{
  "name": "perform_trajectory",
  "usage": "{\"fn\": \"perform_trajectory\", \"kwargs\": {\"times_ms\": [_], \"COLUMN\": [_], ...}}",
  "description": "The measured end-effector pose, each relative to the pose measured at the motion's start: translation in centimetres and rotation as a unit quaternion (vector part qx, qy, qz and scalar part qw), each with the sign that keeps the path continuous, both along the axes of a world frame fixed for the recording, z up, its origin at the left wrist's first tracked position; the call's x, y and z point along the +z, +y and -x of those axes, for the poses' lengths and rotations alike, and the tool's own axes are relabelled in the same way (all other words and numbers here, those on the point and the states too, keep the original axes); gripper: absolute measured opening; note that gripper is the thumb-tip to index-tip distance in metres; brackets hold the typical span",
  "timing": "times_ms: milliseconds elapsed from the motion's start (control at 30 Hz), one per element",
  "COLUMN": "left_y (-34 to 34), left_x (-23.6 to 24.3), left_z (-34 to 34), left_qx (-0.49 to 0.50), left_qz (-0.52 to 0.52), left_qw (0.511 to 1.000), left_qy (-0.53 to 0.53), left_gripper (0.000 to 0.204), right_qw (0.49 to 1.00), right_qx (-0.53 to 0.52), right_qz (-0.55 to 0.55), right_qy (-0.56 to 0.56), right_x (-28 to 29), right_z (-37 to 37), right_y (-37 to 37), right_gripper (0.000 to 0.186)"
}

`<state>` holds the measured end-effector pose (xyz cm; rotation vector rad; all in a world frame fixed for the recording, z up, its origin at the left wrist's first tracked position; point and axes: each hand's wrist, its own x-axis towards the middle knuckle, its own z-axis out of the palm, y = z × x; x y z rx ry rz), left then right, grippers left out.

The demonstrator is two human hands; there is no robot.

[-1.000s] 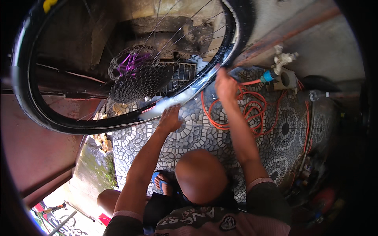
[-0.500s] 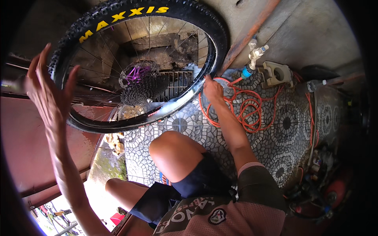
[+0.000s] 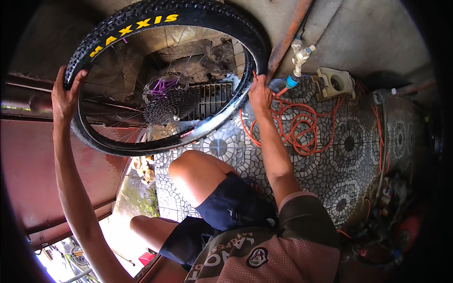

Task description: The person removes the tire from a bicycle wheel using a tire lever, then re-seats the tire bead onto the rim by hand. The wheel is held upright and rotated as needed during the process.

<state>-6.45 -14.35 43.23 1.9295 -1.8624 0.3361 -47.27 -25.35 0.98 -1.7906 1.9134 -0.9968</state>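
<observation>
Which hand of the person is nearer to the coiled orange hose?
Right. The right hand is on the right side of the bicycle tyre, close to the orange hose; the left hand is on the tyre's opposite side, farther from the hose.

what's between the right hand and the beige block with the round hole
Head view: orange hose, its blue connector and patterned floor tiles lie between the right hand and beige block.

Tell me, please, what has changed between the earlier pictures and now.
The left hand left the near edge of the tire, swung leftward through the air, and now holds its left side. The right hand stays on its right; the orange hose remains coiled.
</observation>
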Motion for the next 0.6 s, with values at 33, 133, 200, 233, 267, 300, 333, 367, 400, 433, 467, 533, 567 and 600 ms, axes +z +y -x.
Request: {"fn": "perform_trajectory", "kwargs": {"times_ms": [33, 133, 200, 233, 267, 300, 333, 367, 400, 433, 467, 533, 567, 600], "left_y": [0.1, -0.9, -0.8, -1.0, -1.5, -1.6, -0.4, 0.1, 0.7, 0.6, 0.4, -0.4, -0.8, -1.1], "left_x": [-0.2, -0.4, -0.6, -0.8, -1.7, -2.0, -0.9, -0.4, 0.0, -0.1, -0.2, -0.6, -0.8, -1.0], "left_z": [-0.1, 0.2, 0.5, 0.6, 0.9, 0.8, 0.0, -0.3, -0.4, -0.4, -0.6, 0.2, 0.6, 0.6], "left_qx": [0.003, 0.014, 0.016, 0.015, 0.006, 0.007, 0.026, 0.036, 0.037, 0.029, 0.021, 0.031, 0.036, 0.029], "left_qz": [-0.006, -0.027, -0.012, -0.004, 0.013, 0.009, 0.001, -0.002, 0.002, 0.008, 0.016, -0.005, -0.016, -0.018], "left_qw": [1.0, 0.999, 1.0, 1.0, 1.0, 1.0, 1.0, 0.999, 0.999, 0.999, 1.0, 1.0, 0.999, 0.999], "left_qy": [0.002, 0.02, 0.013, 0.013, 0.023, 0.023, 0.002, -0.008, -0.015, -0.014, -0.013, 0.003, 0.009, 0.023], "left_gripper": [0.054, 0.054, 0.055, 0.055, 0.056, 0.055, 0.055, 0.055, 0.055, 0.054, 0.054, 0.054, 0.055, 0.054], "right_qw": [0.997, 0.979, 0.964, 0.964, 0.974, 0.981, 0.992, 0.998, 0.995, 0.981, 0.986, 0.988, 0.987, 0.992], "right_qx": [-0.01, 0.077, 0.148, 0.15, 0.114, 0.08, 0.032, 0.02, 0.015, 0.015, 0.001, -0.01, -0.009, 0.004], "right_qz": [0.071, -0.182, -0.217, -0.205, -0.192, -0.176, -0.117, -0.016, 0.058, 0.162, 0.141, 0.114, 0.105, 0.011], "right_qy": [-0.014, 0.048, 0.045, 0.074, 0.047, 0.016, -0.032, -0.066, -0.078, -0.104, -0.093, -0.099, -0.118, -0.126], "right_x": [-1.0, -7.5, -8.8, -9.2, -9.1, -8.1, -4.3, -0.7, 2.6, 3.5, 2.6, -1.6, -4.5, -7.0], "right_z": [-0.1, -0.6, -1.4, -1.3, 0.2, 1.3, -0.4, -0.1, -0.3, -0.4, -1.0, -1.5, -1.4, -1.5], "right_y": [-0.1, 3.3, 5.2, 5.0, 4.0, 2.3, 1.6, 0.3, -0.5, -1.5, -1.5, -1.5, -0.9, 0.2], "right_gripper": [0.02, 0.025, 0.034, 0.042, 0.034, 0.027, 0.021, 0.021, 0.02, 0.02, 0.019, 0.02, 0.021, 0.026]}}
